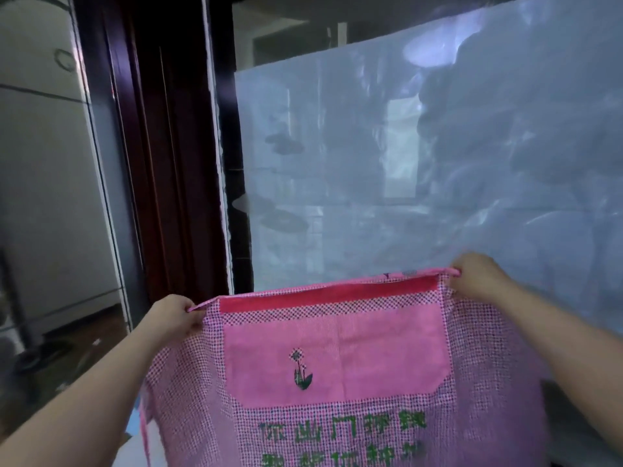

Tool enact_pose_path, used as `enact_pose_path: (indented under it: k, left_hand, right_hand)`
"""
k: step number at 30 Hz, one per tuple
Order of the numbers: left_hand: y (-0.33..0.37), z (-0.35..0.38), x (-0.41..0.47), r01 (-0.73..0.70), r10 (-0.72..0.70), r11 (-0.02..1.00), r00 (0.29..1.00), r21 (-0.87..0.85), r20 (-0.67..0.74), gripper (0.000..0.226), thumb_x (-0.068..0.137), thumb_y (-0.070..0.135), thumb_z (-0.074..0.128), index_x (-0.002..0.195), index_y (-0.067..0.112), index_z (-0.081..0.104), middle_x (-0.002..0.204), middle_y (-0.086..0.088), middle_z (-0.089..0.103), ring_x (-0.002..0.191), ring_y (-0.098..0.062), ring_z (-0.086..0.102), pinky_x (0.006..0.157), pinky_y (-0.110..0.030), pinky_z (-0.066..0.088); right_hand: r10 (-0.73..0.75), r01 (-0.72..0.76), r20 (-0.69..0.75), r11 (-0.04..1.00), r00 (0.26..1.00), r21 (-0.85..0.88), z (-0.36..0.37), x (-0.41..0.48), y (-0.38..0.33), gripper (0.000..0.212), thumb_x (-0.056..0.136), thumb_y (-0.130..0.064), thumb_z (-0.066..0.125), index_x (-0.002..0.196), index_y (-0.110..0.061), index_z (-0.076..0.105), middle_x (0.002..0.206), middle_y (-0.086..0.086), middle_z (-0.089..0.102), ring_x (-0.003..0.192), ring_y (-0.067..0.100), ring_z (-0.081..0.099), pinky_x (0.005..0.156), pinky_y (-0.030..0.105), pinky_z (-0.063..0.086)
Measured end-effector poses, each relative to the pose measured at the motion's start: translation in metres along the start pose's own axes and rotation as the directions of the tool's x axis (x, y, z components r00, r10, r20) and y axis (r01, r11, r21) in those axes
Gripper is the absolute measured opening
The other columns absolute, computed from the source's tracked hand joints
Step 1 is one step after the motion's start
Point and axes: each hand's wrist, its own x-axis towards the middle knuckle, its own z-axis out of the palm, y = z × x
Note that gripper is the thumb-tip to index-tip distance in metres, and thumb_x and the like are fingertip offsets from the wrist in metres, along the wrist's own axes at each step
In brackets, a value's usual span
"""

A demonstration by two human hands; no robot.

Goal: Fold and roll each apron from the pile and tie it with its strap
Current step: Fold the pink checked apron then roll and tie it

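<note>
A person holds a pink checked apron up in the air by its top corners.

The left hand pinches the top left corner and the right hand pinches the top right, stretching the top edge taut in front of a frosted glass panel. The apron hangs open and flat, pocket facing the camera. No fold, roll or tie shows, so this apron seems barely begun. A thin strap appears to dangle at the lower left, though blur makes that uncertain.
</note>
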Motion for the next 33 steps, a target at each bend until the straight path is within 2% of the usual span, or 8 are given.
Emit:
enact_pose_path:
  k: [4,8,10,14,19,22,27,33]
  left_hand:
    - [0.012,0.005,0.011,-0.046,0.056,0.998,0.971,0.047,-0.231,0.015,0.091,0.015,0.061,0.089,0.004,0.071,0.085,-0.015,0.067,0.086,-0.030,0.062,0.067,-0.030,0.038]
    - [0.026,-0.005,-0.004,-0.353,0.118,0.917,0.689,-0.188,-0.715,0.027,0.090,0.001,0.053,0.113,0.002,0.066,0.114,-0.015,0.066,0.105,-0.031,0.059,0.091,-0.034,0.042]
    - [0.010,0.008,-0.014,-0.428,0.179,0.884,0.685,-0.190,-0.706,0.029,0.087,-0.005,0.054,0.115,-0.002,0.063,0.120,-0.017,0.064,0.110,-0.031,0.059,0.097,-0.031,0.039]
    - [-0.061,0.067,-0.075,-0.281,0.088,0.928,0.806,-0.246,-0.585,0.038,0.080,-0.011,0.056,0.116,-0.001,0.062,0.119,-0.009,0.065,0.102,-0.021,0.060,0.092,-0.022,0.039]
    - [-0.168,0.149,-0.157,-0.110,0.104,0.993,0.984,-0.034,-0.142,0.015,0.078,-0.011,0.065,0.093,-0.006,0.066,0.121,-0.021,0.061,0.111,-0.035,0.058,0.092,-0.036,0.042]
    - [-0.200,0.180,-0.188,-0.014,0.005,0.999,0.980,0.043,0.198,0.011,0.082,-0.004,0.066,0.093,-0.003,0.066,0.107,-0.018,0.064,0.100,-0.034,0.061,0.082,-0.032,0.041]
    - [-0.217,0.211,-0.226,0.019,-0.059,0.994,0.925,0.108,0.376,0.011,0.086,0.004,0.066,0.094,-0.003,0.066,0.097,-0.019,0.063,0.093,-0.029,0.058,0.080,-0.033,0.039]
    - [-0.238,0.212,-0.261,0.077,-0.150,0.983,0.857,0.167,0.493,0.013,0.088,0.003,0.064,0.100,0.001,0.068,0.106,-0.014,0.068,0.091,-0.022,0.058,0.080,-0.025,0.039]
  right_hand:
    - [0.041,-0.043,0.013,0.977,0.999,0.208,0.018,0.025,-0.008,0.015,0.086,-0.017,0.066,0.085,-0.004,0.073,0.074,0.014,0.064,0.080,0.019,0.059,0.059,0.028,0.035]
    - [0.322,0.116,-0.475,0.718,0.819,0.686,0.019,0.022,-0.012,0.023,0.083,-0.002,0.059,0.101,-0.002,0.072,0.096,0.016,0.071,0.095,0.027,0.065,0.078,0.025,0.042]
    - [0.381,0.189,-0.599,0.712,0.705,0.676,0.030,-0.005,-0.013,0.027,0.081,-0.001,0.055,0.103,0.000,0.070,0.100,0.020,0.070,0.095,0.026,0.064,0.083,0.023,0.043]
    - [0.250,0.268,-0.582,0.704,0.774,0.658,0.102,-0.086,0.004,0.032,0.073,-0.012,0.049,0.094,0.002,0.068,0.097,0.019,0.068,0.085,-0.007,0.056,0.085,0.007,0.037]
    - [-0.056,0.152,-0.221,0.881,0.974,0.447,0.213,-0.185,0.036,0.022,0.072,-0.006,0.058,0.086,0.006,0.070,0.093,0.024,0.066,0.087,0.024,0.062,0.084,0.018,0.039]
    - [-0.081,0.033,0.130,0.941,0.988,0.337,0.251,-0.222,0.045,0.018,0.075,0.010,0.067,0.090,0.004,0.073,0.099,0.025,0.067,0.094,0.041,0.062,0.083,0.033,0.041]
    - [-0.097,0.000,0.551,0.985,0.829,0.174,0.296,-0.259,0.056,0.021,0.085,0.001,0.061,0.078,-0.012,0.076,0.100,0.021,0.069,0.093,0.038,0.063,0.080,0.038,0.046]
    - [-0.036,0.103,0.802,0.994,0.597,-0.032,0.303,-0.280,0.064,0.024,0.087,-0.007,0.060,0.108,-0.010,0.071,0.116,0.010,0.067,0.103,0.025,0.062,0.084,0.023,0.043]
